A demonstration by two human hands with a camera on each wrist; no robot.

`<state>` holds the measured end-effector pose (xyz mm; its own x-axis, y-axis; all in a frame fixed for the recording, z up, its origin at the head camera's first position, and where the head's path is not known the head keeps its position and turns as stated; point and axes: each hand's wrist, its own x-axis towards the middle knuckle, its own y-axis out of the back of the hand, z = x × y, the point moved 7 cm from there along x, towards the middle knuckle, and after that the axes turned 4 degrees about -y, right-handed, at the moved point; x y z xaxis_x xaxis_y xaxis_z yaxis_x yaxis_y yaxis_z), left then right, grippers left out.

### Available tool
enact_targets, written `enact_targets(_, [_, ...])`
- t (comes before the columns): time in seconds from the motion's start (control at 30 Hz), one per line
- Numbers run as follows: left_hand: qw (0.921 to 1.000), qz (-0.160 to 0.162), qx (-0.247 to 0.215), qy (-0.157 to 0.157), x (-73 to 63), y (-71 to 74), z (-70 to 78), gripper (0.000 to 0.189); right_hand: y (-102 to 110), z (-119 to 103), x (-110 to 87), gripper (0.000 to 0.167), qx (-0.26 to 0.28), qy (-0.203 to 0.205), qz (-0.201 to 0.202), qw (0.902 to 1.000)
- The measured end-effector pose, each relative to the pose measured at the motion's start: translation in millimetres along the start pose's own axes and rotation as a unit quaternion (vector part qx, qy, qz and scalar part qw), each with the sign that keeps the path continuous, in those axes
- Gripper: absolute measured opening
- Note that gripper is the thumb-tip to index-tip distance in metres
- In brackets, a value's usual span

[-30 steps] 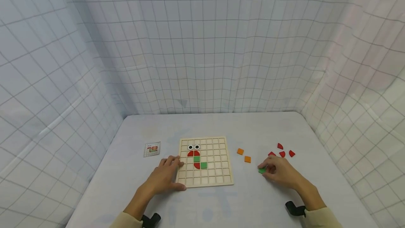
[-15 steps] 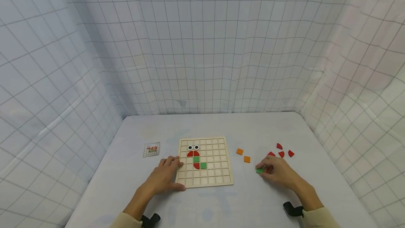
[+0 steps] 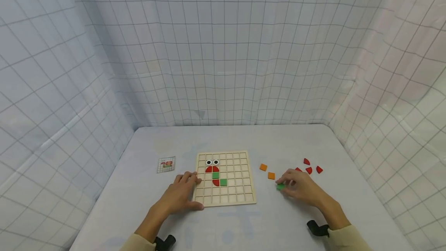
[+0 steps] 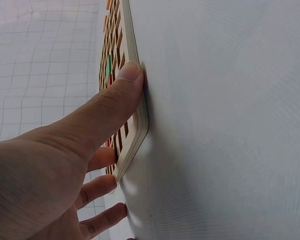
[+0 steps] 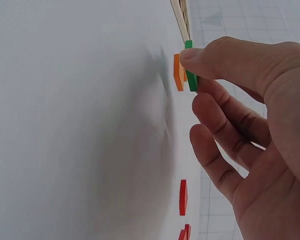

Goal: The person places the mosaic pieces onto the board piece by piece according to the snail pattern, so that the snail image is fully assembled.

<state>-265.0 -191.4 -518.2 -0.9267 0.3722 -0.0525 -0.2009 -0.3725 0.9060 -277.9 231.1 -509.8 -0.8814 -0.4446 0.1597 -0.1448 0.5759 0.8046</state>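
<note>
In the head view, a wooden grid board [image 3: 240,189] lies on the table. On it are two eye tiles [image 3: 212,162], several red quarter-round tiles [image 3: 216,182] and green squares [image 3: 223,182]. My left hand [image 3: 179,193] rests at the board's near left corner, its fingers touching the left edge and its thumb on the front edge. In the left wrist view the thumb [image 4: 105,107] presses that rim. Between thumb and fingers, my right hand [image 3: 302,187] pinches a green square tile [image 5: 191,70]. That tile is held above the table, close to the orange tiles.
Two orange square tiles [image 3: 271,175] lie right of the board. Several loose red quarter-round tiles [image 3: 319,169] are scattered behind my right hand. A small picture card [image 3: 166,164] sits left of the board. Gridded white curtains [image 3: 223,69] surround the table on three sides.
My right hand has moved left with the green tile, from near the red tiles toward the orange ones. The left hand and the board have stayed in place.
</note>
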Motion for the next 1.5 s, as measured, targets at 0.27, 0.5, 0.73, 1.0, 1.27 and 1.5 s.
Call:
enact_targets(0.27, [1.0, -0.001, 0.0, 0.001, -0.8, -0.8, -1.6, 0.093, -9.8, -10.3, 9.8, 0.029, 0.003, 0.003, -0.023, 0.9997])
enact_targets(0.5, [1.0, 0.001, 0.003, -0.001, -0.3, -0.5, -1.6, 0.093, -17.8, -22.9, 19.4, 0.029, 0.012, 0.025, -0.031, 0.9991])
enact_targets(0.73, [1.0, 0.002, 0.004, -0.003, -0.5, 0.5, -0.4, 0.093, -28.4, -33.7, 31.2, 0.029, 0.022, 0.036, -0.042, 0.9982])
enact_targets(1.0, [1.0, 0.002, 0.005, -0.001, -1.6, 1.8, 1.7, 0.094, -38.4, -46.7, 44.6, 0.026, 0.023, 0.057, -0.048, 0.997])
enact_targets(1.27, [1.0, 0.0, 0.005, -0.003, -2.3, 1.3, 1.1, 0.093, -50.7, -60.7, 59.5, 0.023, 0.014, 0.088, -0.048, 0.9949])
enact_targets(1.5, [1.0, -0.001, 0.002, -0.005, -2.4, 2.2, 1.0, 0.092, -60.7, -74.4, 71.3, 0.018, 0.007, 0.081, -0.064, 0.9947])
